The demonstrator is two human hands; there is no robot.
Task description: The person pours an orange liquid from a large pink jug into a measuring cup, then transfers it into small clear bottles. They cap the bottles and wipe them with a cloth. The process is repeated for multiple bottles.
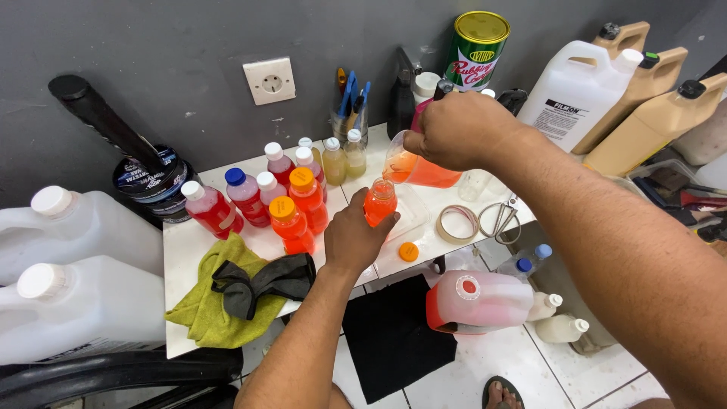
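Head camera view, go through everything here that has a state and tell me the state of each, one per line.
Left hand: gripping the small bottle.
Small bottle: uncapped, upright, nearly full of orange liquid.
Right hand: holding the measuring jug.
Measuring jug: tilted, spout over the bottle's mouth.
Orange cap: off, lying on the table.
Two orange bottles: capped, full.
Red jerrycan: on its side, capped.

A workshop: chemical jugs (583, 98), polish tin (475, 49), tool cup (348, 113).

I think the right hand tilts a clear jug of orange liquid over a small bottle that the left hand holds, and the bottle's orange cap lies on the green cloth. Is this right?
Not quite. In the head view the orange cap lies on the white table, not on the green cloth. The rest holds: the right hand tilts the clear jug over the small bottle in the left hand.
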